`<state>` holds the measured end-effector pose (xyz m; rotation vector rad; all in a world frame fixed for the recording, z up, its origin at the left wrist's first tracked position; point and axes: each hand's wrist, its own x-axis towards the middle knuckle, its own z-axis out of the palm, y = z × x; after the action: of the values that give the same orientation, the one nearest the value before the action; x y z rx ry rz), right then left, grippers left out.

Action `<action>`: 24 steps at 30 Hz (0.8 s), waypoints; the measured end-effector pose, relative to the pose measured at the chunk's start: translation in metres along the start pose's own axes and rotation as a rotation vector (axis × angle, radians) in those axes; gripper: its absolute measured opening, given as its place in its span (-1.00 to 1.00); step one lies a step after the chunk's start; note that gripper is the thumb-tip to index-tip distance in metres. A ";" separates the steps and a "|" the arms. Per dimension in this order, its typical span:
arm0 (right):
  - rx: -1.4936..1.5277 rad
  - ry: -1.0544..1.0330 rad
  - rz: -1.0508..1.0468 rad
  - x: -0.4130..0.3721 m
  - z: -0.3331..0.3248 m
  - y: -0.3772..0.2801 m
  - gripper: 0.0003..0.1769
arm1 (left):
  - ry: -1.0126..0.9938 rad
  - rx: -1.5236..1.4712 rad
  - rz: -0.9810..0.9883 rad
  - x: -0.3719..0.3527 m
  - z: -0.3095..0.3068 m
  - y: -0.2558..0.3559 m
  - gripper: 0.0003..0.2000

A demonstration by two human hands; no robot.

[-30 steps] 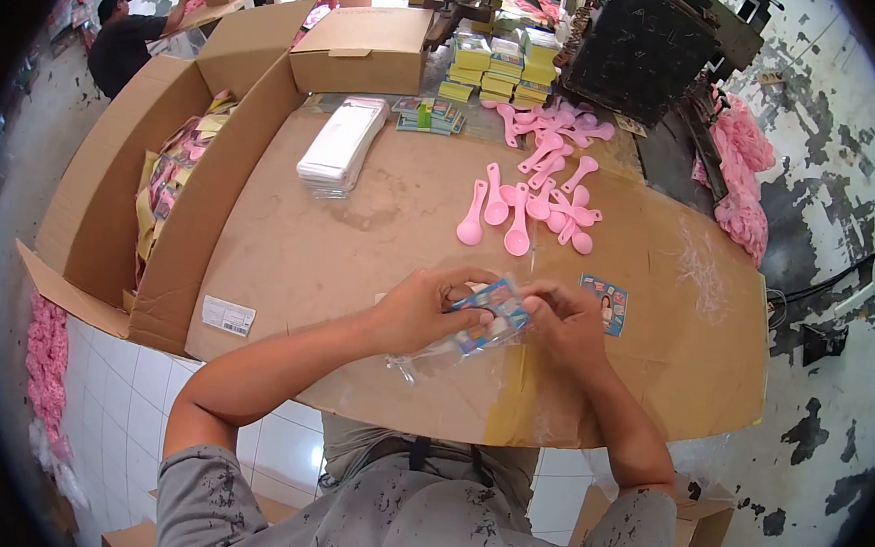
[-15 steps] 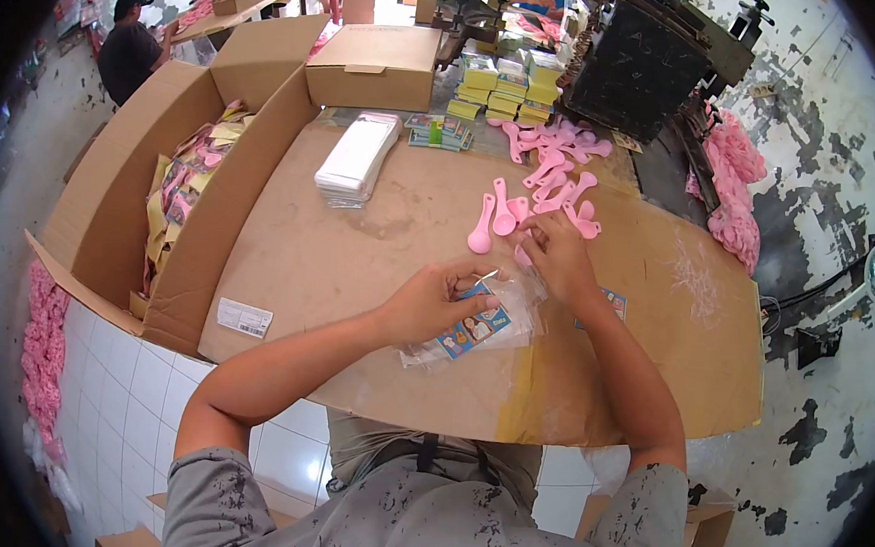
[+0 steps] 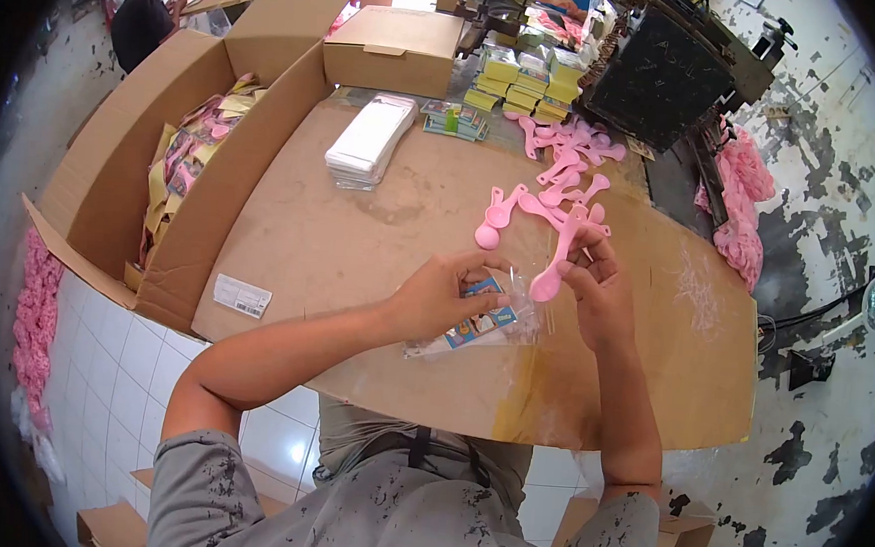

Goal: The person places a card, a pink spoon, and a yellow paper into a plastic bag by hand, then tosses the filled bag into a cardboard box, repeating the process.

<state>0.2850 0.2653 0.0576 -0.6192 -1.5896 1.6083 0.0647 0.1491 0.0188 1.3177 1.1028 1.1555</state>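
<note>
Pinches a pink measuring spoon (image 3: 561, 255) between thumb and fingers of the right hand (image 3: 600, 291), freshly drawn from the loose pink spoons (image 3: 570, 146) at twelve o'clock, with its bowl toward seven. Clasps a clear plastic bag (image 3: 527, 317) with a blue printed card (image 3: 489, 327) between close-set thumb and fingers of the left hand (image 3: 436, 299), at the spoon's eight o'clock, so now has spoon and bag in hand together. Bends both arms over the cardboard sheet (image 3: 360, 234), left from eight o'clock, right from about half past five.
</note>
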 end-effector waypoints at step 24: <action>-0.011 -0.236 -0.214 -0.006 0.007 0.002 -0.77 | -0.179 -0.294 -0.081 -0.003 -0.005 0.016 -0.58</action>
<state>0.2825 0.2566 0.0557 -0.2603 -1.7708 1.5558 0.0593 0.1457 0.0351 1.1134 0.8144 1.0716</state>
